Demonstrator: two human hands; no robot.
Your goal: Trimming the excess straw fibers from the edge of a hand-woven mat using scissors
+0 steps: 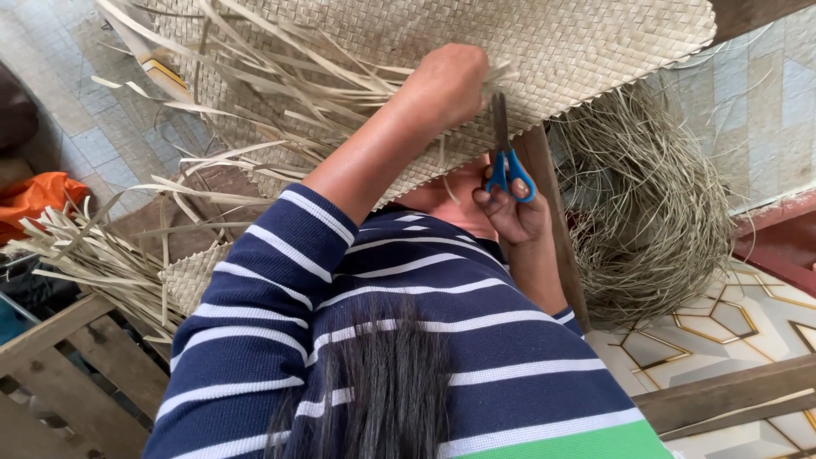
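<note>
Head view, steeply downward, close in

Wears a dark blue long-sleeved knit shirt (399,340) with thin white stripes running across the back and around the sleeves. Has a band of bright green at the bottom edge of the shirt. Has long dark hair (382,391) hanging down the middle of the back. Shows a bare left hand (448,83) and bare right hand (512,212), no rings or gloves.
</note>
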